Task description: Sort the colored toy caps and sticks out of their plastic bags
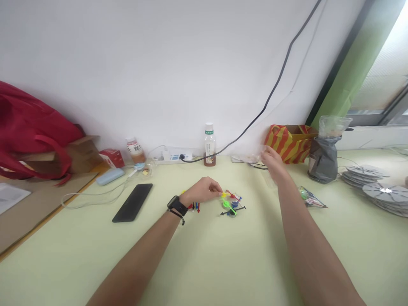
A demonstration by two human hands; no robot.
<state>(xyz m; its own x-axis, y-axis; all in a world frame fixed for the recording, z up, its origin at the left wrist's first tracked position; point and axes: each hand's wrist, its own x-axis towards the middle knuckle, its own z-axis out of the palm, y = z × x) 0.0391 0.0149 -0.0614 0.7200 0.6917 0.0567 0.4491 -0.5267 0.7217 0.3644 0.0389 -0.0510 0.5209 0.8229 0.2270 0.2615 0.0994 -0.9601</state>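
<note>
My left hand (204, 189), with a black watch on its wrist, is closed in a pinch at the tip of a yellow plastic arrow spinner (224, 194). Around that spinner lie a green arrow spinner (227, 205), a red one (232, 196), a blue one (235, 204) and a black one (233, 212). Several more small coloured arrows (196, 207) lie partly hidden behind my left wrist. Farther back on the right, my right hand (273, 161) is closed on a thin clear plastic bag (270, 180), whose outline is faint.
A filled packet (310, 198) lies right of my right forearm, near stacked grey discs (385, 191). A bottle (209, 146) and power strip (175, 156) stand by the wall. A black phone-like slab (133, 202) lies left. A striped bag (287, 144) stands at back right.
</note>
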